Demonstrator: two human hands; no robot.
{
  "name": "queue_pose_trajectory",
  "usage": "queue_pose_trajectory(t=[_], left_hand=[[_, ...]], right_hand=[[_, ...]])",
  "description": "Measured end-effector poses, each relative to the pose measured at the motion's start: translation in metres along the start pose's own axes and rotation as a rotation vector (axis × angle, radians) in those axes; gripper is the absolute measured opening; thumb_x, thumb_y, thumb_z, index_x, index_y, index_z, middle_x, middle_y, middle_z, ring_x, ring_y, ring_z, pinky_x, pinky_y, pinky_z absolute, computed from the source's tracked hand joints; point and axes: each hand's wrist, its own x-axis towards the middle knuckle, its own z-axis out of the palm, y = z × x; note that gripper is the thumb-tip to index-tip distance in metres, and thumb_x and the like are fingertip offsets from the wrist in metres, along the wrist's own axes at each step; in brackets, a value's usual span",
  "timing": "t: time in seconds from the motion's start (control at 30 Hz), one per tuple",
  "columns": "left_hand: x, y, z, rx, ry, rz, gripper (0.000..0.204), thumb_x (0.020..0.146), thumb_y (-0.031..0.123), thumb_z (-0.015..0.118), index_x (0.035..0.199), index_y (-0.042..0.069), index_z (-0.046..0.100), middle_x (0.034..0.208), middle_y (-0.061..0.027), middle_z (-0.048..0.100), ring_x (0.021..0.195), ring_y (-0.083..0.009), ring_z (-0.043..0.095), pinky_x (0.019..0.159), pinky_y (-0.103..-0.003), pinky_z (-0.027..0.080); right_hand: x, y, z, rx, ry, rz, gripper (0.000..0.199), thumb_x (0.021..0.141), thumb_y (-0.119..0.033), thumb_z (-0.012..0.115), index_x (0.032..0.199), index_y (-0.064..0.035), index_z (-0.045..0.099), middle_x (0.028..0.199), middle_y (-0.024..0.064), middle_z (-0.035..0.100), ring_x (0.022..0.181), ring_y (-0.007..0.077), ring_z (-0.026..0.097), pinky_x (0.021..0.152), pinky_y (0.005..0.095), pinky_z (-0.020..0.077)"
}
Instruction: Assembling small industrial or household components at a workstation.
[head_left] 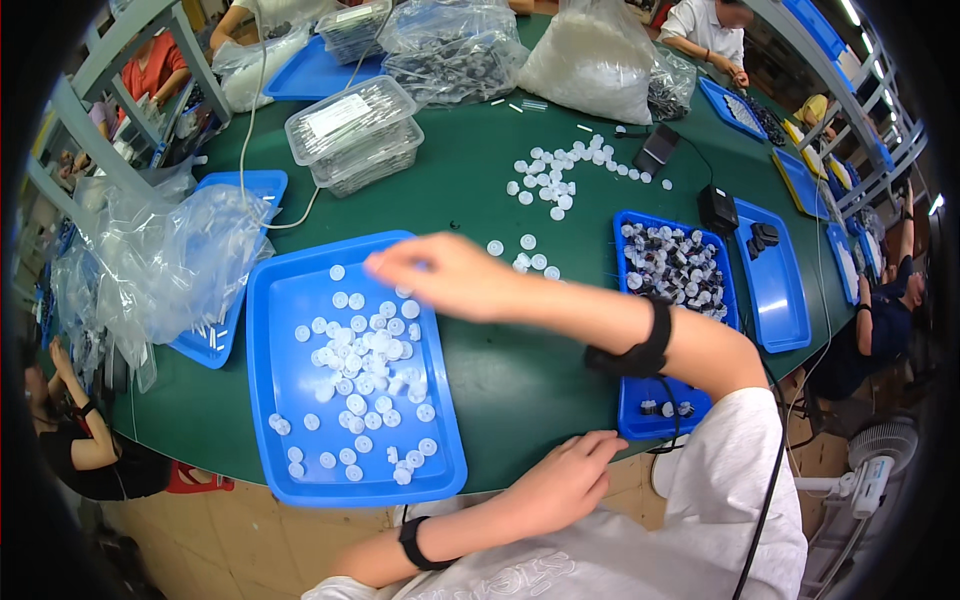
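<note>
My right hand (437, 273) reaches across to the far right corner of a large blue tray (262, 375). Its thumb and fingertips come together above the rim; whatever they may pinch is too small or blurred to make out. Small white plastic wheel-like discs (362, 350) lie heaped and scattered in that tray. My left hand (562, 484) is at the table's near edge, fingers extended and a little apart, with no object visible in them. Its fingertips are close to the corner of a smaller blue tray (632, 425), which holds a few black-and-white parts (667, 409).
Another blue bin (622, 250) is full of black-and-white parts. More white discs (545, 178) lie on the green table (450, 190). Clear boxes (352, 125), plastic bags (590, 60) and a blue tray (775, 290) surround the work area. A cable (765, 480) runs by my right arm.
</note>
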Motion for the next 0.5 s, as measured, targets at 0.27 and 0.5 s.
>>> queue_pose_trajectory(t=[0.27,0.5], left_hand=[[0.068,0.081,-0.088,0.425,-0.248,-0.071,0.025,0.083,0.012,0.05,0.105,-0.001,0.055,0.095,-0.0186,0.06,0.09,-0.036,0.057,0.08,-0.04,0.047],[0.233,-0.009,-0.133,0.123,-0.055,-0.355,0.023,0.083,0.017,0.053,0.098,0.0,0.061,0.089,-0.0081,0.063,0.076,-0.0157,0.059,0.064,-0.028,0.048]], right_hand=[[-0.055,0.088,-0.239,-0.862,0.368,0.034,0.025,0.082,-0.02,0.056,0.099,-0.0012,0.06,0.089,0.016,0.065,0.085,0.0302,0.063,0.074,0.0392,0.0489],[-0.117,0.129,-0.333,-1.666,0.19,0.241,0.023,0.078,-0.027,0.062,0.092,-0.0092,0.061,0.097,0.0079,0.057,0.104,0.0231,0.051,0.09,0.0433,0.0375]])
